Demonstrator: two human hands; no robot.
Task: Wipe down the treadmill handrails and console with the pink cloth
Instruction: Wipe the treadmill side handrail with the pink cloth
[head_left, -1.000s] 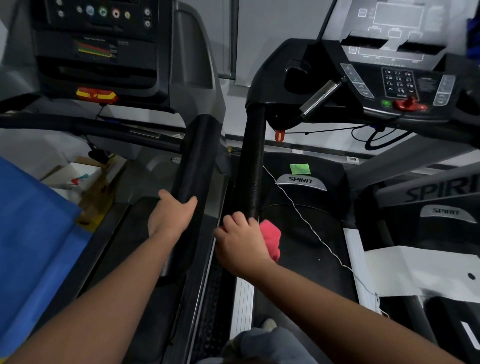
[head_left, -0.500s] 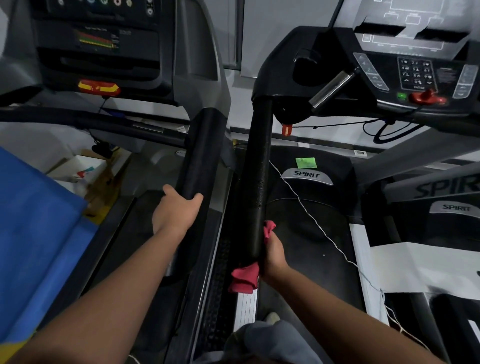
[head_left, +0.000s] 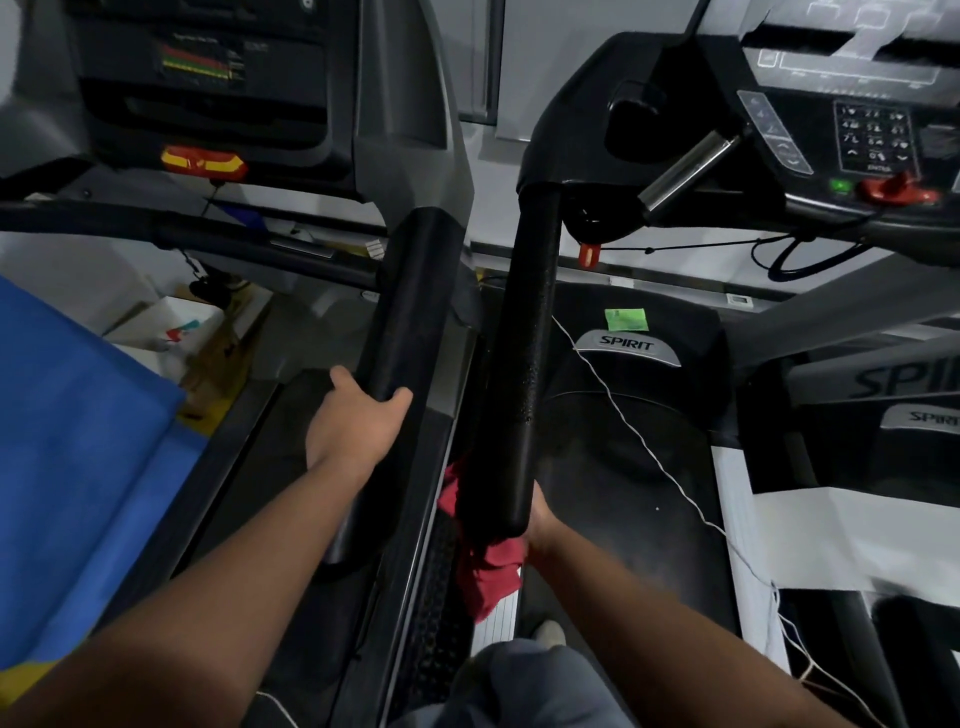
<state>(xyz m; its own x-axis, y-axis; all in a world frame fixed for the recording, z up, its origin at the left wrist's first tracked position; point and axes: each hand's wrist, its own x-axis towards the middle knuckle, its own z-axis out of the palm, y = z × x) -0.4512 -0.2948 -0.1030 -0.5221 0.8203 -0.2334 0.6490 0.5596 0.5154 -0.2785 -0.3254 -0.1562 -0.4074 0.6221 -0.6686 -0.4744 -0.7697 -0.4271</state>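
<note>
While right hand (head_left: 540, 522) grips pink cloth (head_left: 488, 571) round handrail (head_left: 519, 364) end — sweep upward firmly; left hand (head_left: 353, 423) clasps neighbouring rail (head_left: 405, 312).

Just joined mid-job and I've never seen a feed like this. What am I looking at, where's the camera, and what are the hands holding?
This is one picture from a wide-angle camera worn on the person's head, looking forward and down. There is no robot, just two bare hands. Two treadmills stand side by side. The left hand grips the neighbouring treadmill's black handrail. The right hand, mostly hidden behind the Spirit treadmill's handrail, holds the pink cloth around that rail's near end. At upper right is the console with a keypad and a red safety key. Below lies the motor cover marked SPIRIT, and a thin white cord runs past it.
</note>
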